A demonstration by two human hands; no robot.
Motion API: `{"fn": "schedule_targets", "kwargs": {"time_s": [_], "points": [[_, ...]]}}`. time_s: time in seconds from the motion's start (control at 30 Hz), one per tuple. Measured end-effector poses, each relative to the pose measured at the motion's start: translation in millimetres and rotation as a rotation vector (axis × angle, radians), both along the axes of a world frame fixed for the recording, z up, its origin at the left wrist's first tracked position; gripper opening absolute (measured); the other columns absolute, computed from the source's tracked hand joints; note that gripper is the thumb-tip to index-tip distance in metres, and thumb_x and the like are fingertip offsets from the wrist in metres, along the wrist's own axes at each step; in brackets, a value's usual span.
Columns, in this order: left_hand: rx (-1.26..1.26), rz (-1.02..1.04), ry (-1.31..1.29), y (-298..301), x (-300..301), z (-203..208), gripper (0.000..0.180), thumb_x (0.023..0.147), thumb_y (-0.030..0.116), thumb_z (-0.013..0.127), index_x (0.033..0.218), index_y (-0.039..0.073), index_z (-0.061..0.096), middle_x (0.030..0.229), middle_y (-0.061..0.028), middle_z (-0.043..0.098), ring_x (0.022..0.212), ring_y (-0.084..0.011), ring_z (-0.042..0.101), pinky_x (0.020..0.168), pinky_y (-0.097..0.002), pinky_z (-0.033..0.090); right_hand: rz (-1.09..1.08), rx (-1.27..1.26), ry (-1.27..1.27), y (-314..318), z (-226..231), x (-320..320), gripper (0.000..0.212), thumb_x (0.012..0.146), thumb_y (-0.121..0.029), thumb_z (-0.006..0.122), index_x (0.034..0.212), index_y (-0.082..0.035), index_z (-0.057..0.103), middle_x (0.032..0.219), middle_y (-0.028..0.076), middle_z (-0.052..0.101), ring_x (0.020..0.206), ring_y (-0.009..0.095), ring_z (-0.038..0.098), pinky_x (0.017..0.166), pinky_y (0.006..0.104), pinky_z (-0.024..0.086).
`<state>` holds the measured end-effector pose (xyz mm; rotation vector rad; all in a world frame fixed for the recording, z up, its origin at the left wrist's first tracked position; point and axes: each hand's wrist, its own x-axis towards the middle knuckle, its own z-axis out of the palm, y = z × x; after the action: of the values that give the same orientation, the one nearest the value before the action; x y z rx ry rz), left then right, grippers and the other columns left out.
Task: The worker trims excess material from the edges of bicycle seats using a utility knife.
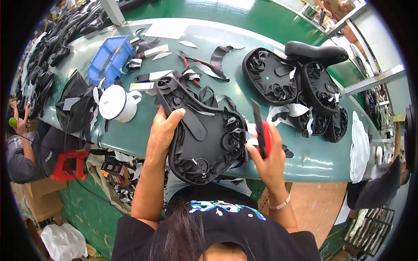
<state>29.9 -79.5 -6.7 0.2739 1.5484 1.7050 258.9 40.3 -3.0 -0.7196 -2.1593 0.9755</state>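
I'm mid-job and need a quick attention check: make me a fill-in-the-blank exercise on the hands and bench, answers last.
1. The red-handled tool is in the person's ____ hand.
2. The left hand holds an upturned seat, whose main colour is ____.
3. The lidded mug on the bench is mostly ____.
4. The plastic bin beyond that mug is coloured ____.

Missing words: right; black; white; blue.

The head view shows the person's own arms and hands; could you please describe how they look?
The left hand and right hand are ungloved, and the forearms are bare below short, black sleeves. A thin, pale band circles the right wrist; no band shows on the left wrist.
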Motion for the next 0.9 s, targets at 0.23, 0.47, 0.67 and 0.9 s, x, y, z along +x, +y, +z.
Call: {"fn": "schedule_targets", "kwargs": {"time_s": [0.23, 0.47, 0.67, 0.9], "points": [[-0.154, 0.34, 0.434, -26.4, 5.6, -36.6, 0.055, 0.075, 0.018, 0.072, 0.12, -0.001, 0.046, 0.108, -0.0116, 0.055, 0.099, -0.0225, 0.054, 0.091, -0.0367, 0.041, -0.072, -0.479, 0.151, 68.1, 4.2, -21.9, 0.044, 0.081, -0.001, 0.063, 0.123, -0.002, 0.051, 0.084, 0.003, 0.058, 0.058, 0.006, 0.051, 0.051, 0.0195, 0.043], [-0.207, -0.627, 1.561, 49.5, 30.2, 27.4, 0.046, 0.063, 0.025, 0.075, 0.103, 0.009, 0.058, 0.102, -0.0096, 0.058, 0.099, -0.0248, 0.053, 0.079, -0.0375, 0.036, 0.222, -0.421, -0.016, 8.3, 34.5, -36.3, 0.045, 0.08, -0.01, 0.068, 0.121, -0.002, 0.051, 0.08, 0.002, 0.056, 0.064, 0.012, 0.056, 0.059, 0.0252, 0.048], [0.081, -0.649, 1.274, 67.8, 9.6, -5.5, 0.034, 0.086, 0.025, 0.058, 0.057, 0.009, 0.054, 0.058, -0.0071, 0.051, 0.066, -0.0233, 0.051, 0.069, -0.0367, 0.03, 0.135, -0.108, -0.136, 42.0, 12.3, 20.2, 0.059, 0.081, -0.01, 0.068, 0.135, -0.01, 0.045, 0.107, 0.016, 0.065, 0.084, 0.024, 0.067, 0.069, 0.033, 0.053], [0.0, -0.602, 0.919, 71.5, 7.1, 7.4, 0.033, 0.086, 0.025, 0.059, 0.061, 0.004, 0.056, 0.06, -0.0082, 0.055, 0.062, -0.0227, 0.054, 0.061, -0.0352, 0.039, 0.185, 0.427, -0.536, 24.4, 8.3, 12.1, 0.053, 0.08, -0.011, 0.067, 0.131, -0.015, 0.053, 0.07, 0.008, 0.06, 0.056, 0.025, 0.058, 0.048, 0.0355, 0.043]]}}
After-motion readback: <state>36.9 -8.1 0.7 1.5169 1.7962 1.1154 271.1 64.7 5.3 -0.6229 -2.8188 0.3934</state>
